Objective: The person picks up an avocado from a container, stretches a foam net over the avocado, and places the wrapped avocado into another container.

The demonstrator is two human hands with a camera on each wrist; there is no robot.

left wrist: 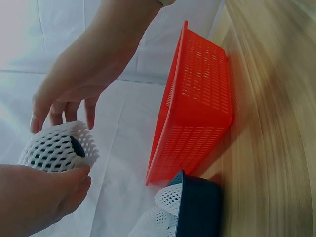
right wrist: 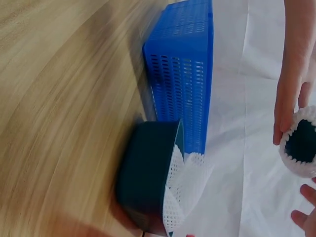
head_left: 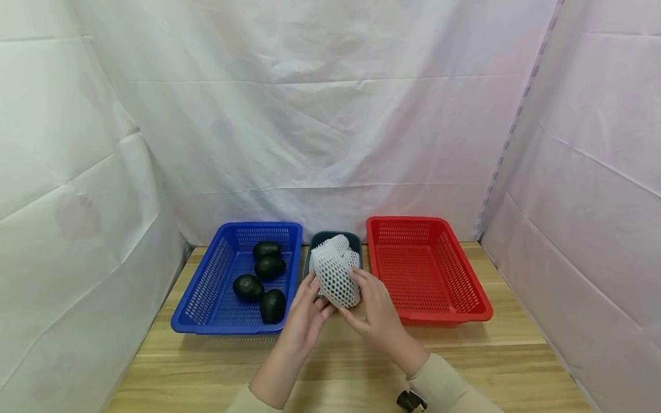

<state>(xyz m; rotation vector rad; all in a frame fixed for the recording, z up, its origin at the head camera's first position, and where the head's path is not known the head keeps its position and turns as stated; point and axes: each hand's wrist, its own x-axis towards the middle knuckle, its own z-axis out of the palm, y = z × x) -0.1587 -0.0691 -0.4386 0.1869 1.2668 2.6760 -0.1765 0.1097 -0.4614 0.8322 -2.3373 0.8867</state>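
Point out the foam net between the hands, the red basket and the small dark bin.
Foam net (head_left: 337,280): head view, middle of its mesh.
Red basket (head_left: 444,317): head view, front rim.
Small dark bin (right wrist: 148,170): right wrist view, outer wall.

Avocados (head_left: 269,267) in left basket (head_left: 227,329), foam nets (head_left: 339,242) in middle bin (right wrist: 148,173), right basket (head_left: 413,269) beside it.

Hands (head_left: 306,317) (head_left: 376,307) holding white foam net (head_left: 334,278), four avocados (head_left: 269,267) in blue basket (head_left: 227,329), red basket (head_left: 413,275) at right
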